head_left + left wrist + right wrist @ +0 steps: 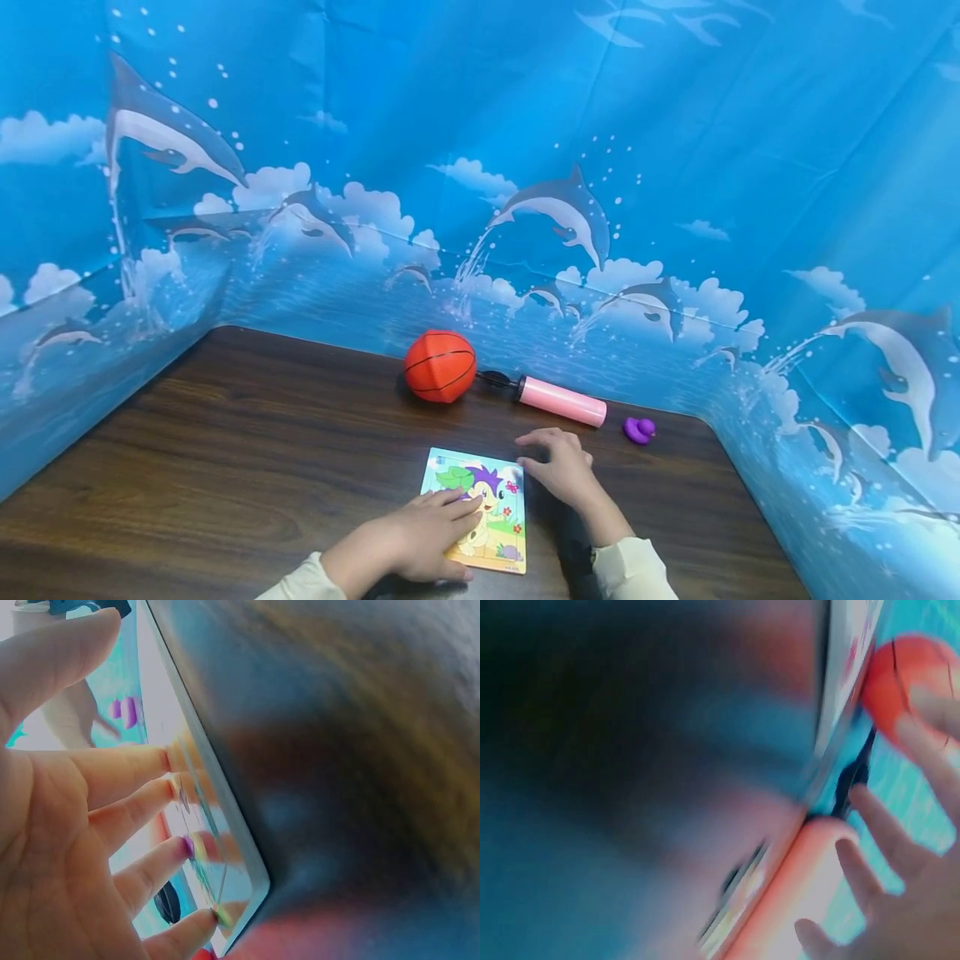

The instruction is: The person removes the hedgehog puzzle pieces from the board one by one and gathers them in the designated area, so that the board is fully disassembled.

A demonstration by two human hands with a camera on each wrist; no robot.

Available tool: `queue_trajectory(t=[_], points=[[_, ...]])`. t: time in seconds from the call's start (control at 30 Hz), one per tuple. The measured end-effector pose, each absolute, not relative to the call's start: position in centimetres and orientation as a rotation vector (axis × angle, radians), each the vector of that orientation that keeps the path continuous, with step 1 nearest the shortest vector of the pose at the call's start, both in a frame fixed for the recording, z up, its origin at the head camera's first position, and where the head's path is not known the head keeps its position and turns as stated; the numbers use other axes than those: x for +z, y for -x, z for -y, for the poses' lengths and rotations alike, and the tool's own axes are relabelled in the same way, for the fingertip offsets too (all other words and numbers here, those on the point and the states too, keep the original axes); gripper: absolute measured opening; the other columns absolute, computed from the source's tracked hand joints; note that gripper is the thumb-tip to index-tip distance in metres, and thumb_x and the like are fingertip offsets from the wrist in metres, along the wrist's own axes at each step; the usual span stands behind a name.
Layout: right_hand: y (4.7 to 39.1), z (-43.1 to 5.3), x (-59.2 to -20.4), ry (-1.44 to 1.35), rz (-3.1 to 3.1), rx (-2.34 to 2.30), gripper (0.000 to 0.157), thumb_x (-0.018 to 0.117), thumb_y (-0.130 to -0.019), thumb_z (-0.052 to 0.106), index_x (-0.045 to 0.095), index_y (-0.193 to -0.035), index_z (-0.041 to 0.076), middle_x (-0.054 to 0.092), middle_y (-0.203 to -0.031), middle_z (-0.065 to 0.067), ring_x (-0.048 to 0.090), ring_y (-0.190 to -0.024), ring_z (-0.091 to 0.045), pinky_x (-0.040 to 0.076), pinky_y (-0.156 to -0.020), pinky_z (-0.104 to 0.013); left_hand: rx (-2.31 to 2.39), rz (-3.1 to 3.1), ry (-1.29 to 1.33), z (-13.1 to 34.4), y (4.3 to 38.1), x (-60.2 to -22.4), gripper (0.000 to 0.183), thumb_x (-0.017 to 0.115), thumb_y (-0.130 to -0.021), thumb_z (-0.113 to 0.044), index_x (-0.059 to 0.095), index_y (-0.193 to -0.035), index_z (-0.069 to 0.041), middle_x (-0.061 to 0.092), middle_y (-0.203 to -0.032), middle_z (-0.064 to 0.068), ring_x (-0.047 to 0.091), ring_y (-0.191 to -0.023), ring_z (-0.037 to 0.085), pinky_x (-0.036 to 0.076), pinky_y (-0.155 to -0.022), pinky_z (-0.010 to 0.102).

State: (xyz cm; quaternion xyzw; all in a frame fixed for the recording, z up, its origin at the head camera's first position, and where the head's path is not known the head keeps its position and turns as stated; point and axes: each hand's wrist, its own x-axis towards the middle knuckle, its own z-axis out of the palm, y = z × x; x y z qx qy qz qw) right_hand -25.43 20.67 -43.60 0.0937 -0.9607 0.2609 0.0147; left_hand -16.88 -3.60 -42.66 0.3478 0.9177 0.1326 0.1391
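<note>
A square picture puzzle point(510, 529) with a purple-haired cartoon animal lies flat on the dark table. My left hand point(423, 533) rests on its left side, fingers spread across the picture. In the left wrist view those straight fingertips point(154, 760) touch the glossy face of the board point(240, 889). At the puzzle's upper right corner is my right hand point(558, 467), thumb and fingers apart and loosely bent, with nothing between them. The right wrist view has the same hand point(907, 877) with its fingers spread, overlapping the ball and the pump.
Behind the puzzle sits a partly deflated orange basketball point(440, 367). A pink hand pump point(562, 402) with a black end lies right of it, then a purple rubber duck point(639, 430). A blue dolphin-print curtain point(375, 275) lines the edges of the wooden table point(225, 450).
</note>
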Motion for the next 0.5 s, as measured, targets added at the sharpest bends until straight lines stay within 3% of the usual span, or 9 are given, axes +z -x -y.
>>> queue_trajectory(t=[0.2, 0.4, 0.5], points=[[25.3, -16.7, -43.6, -0.846, 3.097, 0.784, 0.027, 0.071, -0.090, 0.026, 0.073, -0.116, 0.031, 0.044, -0.149, -0.014, 0.028, -0.138, -0.040, 0.021, -0.101, -0.074, 0.367, -2.655, -1.009, 3.7, 16.9, -42.6, 0.069, 0.064, -0.089, -0.055, 0.051, -0.147, -0.019, 0.038, -0.156, -0.008, 0.029, -0.146, 0.023, 0.030, -0.114, 0.050], [25.8, -15.0, -43.6, -0.889, 3.211, 0.694, 0.035, 0.073, -0.083, 0.028, 0.070, -0.116, 0.039, 0.034, -0.157, -0.010, 0.023, -0.143, -0.037, 0.018, -0.107, -0.072, 0.368, -2.672, -1.015, 3.6, 16.8, -42.7, 0.071, 0.064, -0.089, -0.055, 0.050, -0.147, -0.018, 0.041, -0.154, -0.006, 0.029, -0.146, 0.023, 0.030, -0.114, 0.051], [25.9, -14.7, -43.5, -0.872, 3.241, 0.690, 0.031, 0.075, -0.083, 0.029, 0.068, -0.112, 0.039, 0.033, -0.157, -0.010, 0.023, -0.143, -0.038, 0.018, -0.107, -0.072, 0.374, -2.670, -1.007, 3.6, 16.8, -42.6, 0.071, 0.065, -0.089, -0.055, 0.050, -0.147, -0.018, 0.041, -0.154, -0.006, 0.029, -0.146, 0.024, 0.029, -0.115, 0.051]])
